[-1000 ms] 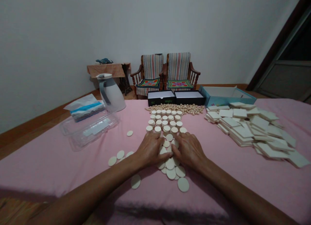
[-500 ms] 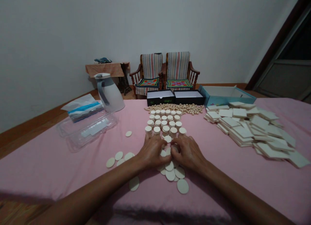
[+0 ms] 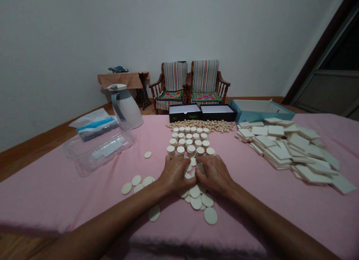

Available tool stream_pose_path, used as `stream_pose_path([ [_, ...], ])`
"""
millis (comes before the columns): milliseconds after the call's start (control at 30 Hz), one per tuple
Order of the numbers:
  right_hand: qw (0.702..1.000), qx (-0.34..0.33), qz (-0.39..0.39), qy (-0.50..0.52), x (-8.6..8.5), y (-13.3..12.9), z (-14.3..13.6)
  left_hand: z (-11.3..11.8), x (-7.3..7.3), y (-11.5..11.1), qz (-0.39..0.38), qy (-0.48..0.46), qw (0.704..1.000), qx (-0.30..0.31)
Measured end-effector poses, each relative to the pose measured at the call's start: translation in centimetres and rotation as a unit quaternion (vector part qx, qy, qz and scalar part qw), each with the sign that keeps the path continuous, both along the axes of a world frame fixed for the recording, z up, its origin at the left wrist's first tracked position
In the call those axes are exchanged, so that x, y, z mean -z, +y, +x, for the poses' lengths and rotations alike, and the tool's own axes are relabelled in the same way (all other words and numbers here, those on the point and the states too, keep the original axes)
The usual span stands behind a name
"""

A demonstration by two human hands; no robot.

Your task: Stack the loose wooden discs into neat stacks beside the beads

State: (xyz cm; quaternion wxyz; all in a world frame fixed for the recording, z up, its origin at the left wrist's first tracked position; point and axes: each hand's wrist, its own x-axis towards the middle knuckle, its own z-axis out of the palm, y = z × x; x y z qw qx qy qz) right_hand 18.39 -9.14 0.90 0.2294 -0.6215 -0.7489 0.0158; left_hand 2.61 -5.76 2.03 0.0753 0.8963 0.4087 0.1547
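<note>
Two hands (image 3: 177,174) (image 3: 214,174) close together over half-hidden white discs (image 3: 196,202), most fingertips out of sight, grip impossible to tell.

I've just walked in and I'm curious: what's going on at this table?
A person has the left hand and right hand close together among loose pale discs on a pink cloth. Whether either grip is closed on a disc is hard to tell. Just beyond the hands stand rows of disc stacks, with small tan balls spread behind them. A heap of flat pale tiles lies to the right.
</note>
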Motion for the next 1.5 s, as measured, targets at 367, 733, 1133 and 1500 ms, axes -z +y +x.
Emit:
stream_pose_path([
  [367,1.0,0.009,-0.016,-0.001,0.1,-0.2,0.1,-0.2,0.4,-0.2,-0.006,-0.026,1.0,0.003],
  [733,0.993,0.066,0.098,0.015,-1.9,1.5,2.7,-0.4,0.0,0.0,0.017,-0.026,0.999,0.032],
  [1133,0.99,0.105,0.083,-0.046,-1.2,3.0,2.0,1.5,0.1,0.3,0.041,0.014,0.998,0.042],
  [1500,0.989,0.105,0.085,-0.058,-0.7,3.1,1.3,1.6,0.5,0.4,0.031,-0.012,0.998,0.051],
])
